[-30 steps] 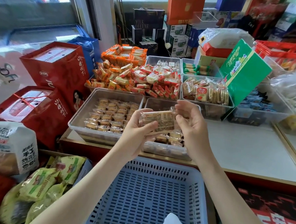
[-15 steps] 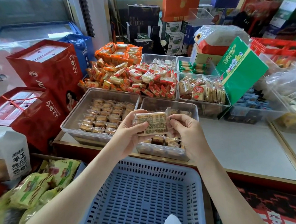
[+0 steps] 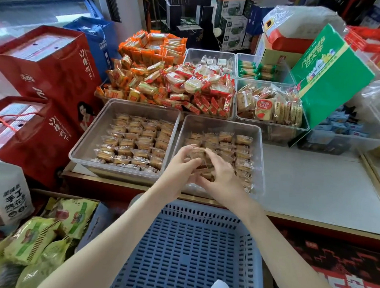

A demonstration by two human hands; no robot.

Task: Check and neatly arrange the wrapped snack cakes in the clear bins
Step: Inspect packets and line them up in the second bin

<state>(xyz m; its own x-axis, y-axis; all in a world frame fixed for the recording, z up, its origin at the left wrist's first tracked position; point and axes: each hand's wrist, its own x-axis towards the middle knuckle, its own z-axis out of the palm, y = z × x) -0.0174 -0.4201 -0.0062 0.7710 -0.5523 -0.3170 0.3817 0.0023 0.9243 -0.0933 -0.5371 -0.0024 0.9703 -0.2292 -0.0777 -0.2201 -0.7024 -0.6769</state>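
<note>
Two clear bins sit side by side on the counter edge. The left bin (image 3: 83,142) holds tidy rows of small wrapped snack cakes (image 3: 136,141). The right bin (image 3: 261,167) has rows of the same cakes (image 3: 239,146) along its back and right side. My left hand (image 3: 180,165) and my right hand (image 3: 221,178) are both down inside the right bin at its front left. Together they grip one wrapped snack cake (image 3: 197,154), its clear wrapper showing between the fingers. What lies under my palms is hidden.
A blue slotted basket (image 3: 185,253) stands just below the counter under my arms. Red gift boxes (image 3: 45,70) crowd the left. Behind are bins heaped with orange and red snacks (image 3: 165,85) and a leaning green carton (image 3: 327,69). White countertop (image 3: 314,185) lies to the right.
Both hands came down from chest height, where they held the wrapped cake up, into the right bin with the cake. The view also tilted closer to the bins.
</note>
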